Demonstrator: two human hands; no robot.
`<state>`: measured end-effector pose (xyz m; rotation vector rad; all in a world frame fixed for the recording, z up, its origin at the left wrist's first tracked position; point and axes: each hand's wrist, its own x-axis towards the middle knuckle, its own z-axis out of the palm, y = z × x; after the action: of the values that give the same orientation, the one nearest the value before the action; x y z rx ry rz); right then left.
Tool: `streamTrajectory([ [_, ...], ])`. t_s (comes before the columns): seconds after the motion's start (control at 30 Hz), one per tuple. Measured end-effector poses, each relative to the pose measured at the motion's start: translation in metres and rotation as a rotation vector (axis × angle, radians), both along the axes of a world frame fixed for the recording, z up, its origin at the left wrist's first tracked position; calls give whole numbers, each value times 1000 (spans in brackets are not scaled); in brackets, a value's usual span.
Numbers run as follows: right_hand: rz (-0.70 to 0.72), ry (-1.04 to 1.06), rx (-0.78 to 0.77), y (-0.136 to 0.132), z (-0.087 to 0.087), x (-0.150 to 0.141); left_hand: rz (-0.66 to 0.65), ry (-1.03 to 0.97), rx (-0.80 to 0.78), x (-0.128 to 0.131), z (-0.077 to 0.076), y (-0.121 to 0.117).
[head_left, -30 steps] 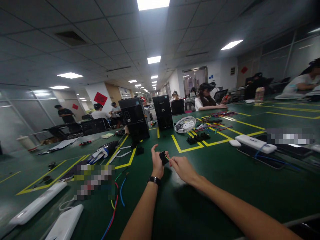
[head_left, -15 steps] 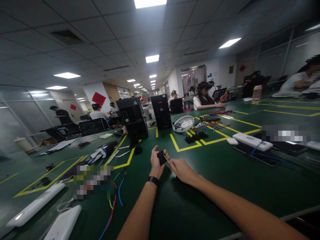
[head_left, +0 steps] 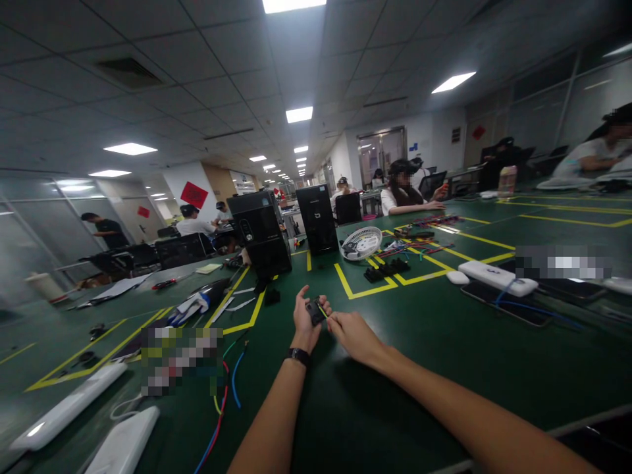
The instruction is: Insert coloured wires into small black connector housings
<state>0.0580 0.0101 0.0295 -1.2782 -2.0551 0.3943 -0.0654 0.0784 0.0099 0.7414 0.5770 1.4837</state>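
Note:
In the head view, my left hand (head_left: 303, 324) is closed round a small black block (head_left: 314, 313), its thumb pointing up. A wristband is on that wrist. My right hand (head_left: 356, 337) has its fingertips pinched on a thin yellow wire-like piece (head_left: 322, 310), which lies against the block's right side. Whether its tip is inside the block is too small to tell. Both hands are just above the green table (head_left: 419, 382). Beyond them lie more black blocks (head_left: 386, 270) and a single black piece (head_left: 272, 296).
Two black computer towers (head_left: 318, 220) stand ahead beside a white basket (head_left: 362, 243). Loose coloured wires (head_left: 236, 378) and white power strips (head_left: 72, 408) lie left. A white device with a blue cable (head_left: 498, 278) lies right. A co-worker (head_left: 407, 191) sits across the table.
My hands have shifted slightly left with the black block, which is turned a little and shows more of its face. The right hand still pinches the yellow piece.

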Motion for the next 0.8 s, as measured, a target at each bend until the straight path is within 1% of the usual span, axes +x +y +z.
streamTrajectory([
  [0.07,-11,17,24,3,2,7,-7,7,-32,0,0,0],
  [0.13,-20,24,48,4,2,10,38,43,4,1,-1,0],
  [0.23,-29,-1,41,2,-3,2,145,56,77,3,-3,-1],
  [0.27,-32,-19,31,1,-5,-4,153,37,72,3,-3,-1],
  [0.3,-35,-39,20,0,-7,-9,139,10,49,4,-3,-1],
  [0.4,-40,-106,-1,-3,-12,-19,42,-74,-41,4,-3,-1],
  [0.5,-54,-154,8,-1,-10,-14,-3,-114,-78,4,-2,1],
  [0.67,-91,-141,44,6,2,10,49,-109,-81,6,-5,2],
  [0.73,-101,-148,43,5,3,10,65,-116,-88,9,-6,2],
  [0.8,-105,-191,36,1,-1,2,80,-116,-96,11,-7,2],
])
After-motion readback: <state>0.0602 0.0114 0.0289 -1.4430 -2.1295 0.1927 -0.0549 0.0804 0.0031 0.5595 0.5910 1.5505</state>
